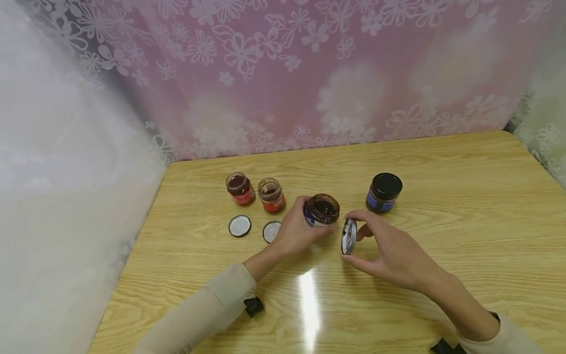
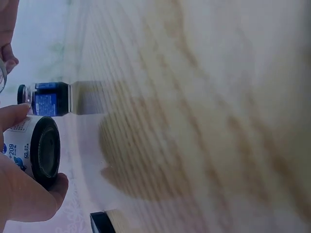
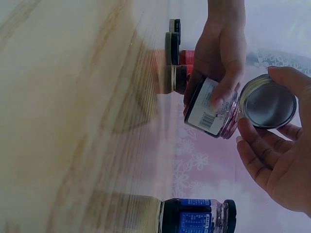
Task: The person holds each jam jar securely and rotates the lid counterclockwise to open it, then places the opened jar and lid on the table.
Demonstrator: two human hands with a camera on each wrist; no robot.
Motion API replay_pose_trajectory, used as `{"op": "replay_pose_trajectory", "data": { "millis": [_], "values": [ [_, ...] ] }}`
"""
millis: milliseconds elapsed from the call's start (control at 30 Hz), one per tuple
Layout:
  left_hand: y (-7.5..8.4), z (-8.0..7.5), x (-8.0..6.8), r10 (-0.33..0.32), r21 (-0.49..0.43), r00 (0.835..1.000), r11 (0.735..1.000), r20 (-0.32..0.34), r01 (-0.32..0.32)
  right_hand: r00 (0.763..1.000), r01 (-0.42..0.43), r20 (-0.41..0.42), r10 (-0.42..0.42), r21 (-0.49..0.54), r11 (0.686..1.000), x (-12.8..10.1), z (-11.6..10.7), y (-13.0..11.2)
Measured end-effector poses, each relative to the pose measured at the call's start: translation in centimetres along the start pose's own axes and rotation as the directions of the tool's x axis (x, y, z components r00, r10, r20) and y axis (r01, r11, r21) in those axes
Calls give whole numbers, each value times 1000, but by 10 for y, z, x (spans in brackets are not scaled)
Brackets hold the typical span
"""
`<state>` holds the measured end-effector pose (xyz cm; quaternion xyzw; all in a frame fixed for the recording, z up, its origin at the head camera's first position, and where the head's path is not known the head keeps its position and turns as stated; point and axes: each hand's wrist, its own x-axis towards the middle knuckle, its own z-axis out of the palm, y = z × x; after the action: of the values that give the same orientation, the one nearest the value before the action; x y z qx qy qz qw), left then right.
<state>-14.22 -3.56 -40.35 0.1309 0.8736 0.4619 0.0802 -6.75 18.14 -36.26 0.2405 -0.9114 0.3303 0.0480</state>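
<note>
Head view showed our left hand (image 1: pixel 295 230) wrapped around the open jar (image 1: pixel 322 210) at table centre, our right hand (image 1: pixel 389 250) pinching its lid (image 1: pixel 349 236) on edge at the jar's 3 o'clock. We judged the lid best set down flat, inside up. Wrist views were dim, labels unreadable; the contents stayed unclear.

I think I am working in a home corner arranged for recording, because I see a wooden table (image 1: pixel 442 162) closed in by a pink flowered curtain (image 1: pixel 287 73) and white lace drapes (image 1: pixel 53 172), with small food jars (image 1: pixel 240 189) on it.
</note>
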Motion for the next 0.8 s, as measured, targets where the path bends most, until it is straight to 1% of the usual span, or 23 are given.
{"op": "replay_pose_trajectory", "data": {
  "millis": [67, 167, 333, 467, 633, 800],
  "values": [
    [-1, 2, 4, -7, 22, 1000, 1000, 1, 7, 1000, 2, 2, -2, -1, 1000, 0, 1, 1],
    [-3, 3, 9, -1, 59, 1000, 998, 1, 1, 1000, 7, 0, -7, -9, 1000, 1, 3, 2],
    [-8, 4, 18, -7, 114, 1000, 994, 16, 5, 1000, 17, 5, -17, -19, 1000, 1, 7, 4],
    [-10, 5, 23, -19, 124, 999, 992, 29, 15, 1000, 14, 11, -13, -25, 1000, 1, 8, 4],
    [-13, 6, 27, 0, 130, 999, 992, 36, -5, 1000, 9, 16, -9, -29, 1000, 2, 9, 5],
    [-16, 6, 32, 37, 138, 999, 990, 34, -41, 1000, 5, 19, -4, -36, 999, 2, 10, 7]
  ]
}}
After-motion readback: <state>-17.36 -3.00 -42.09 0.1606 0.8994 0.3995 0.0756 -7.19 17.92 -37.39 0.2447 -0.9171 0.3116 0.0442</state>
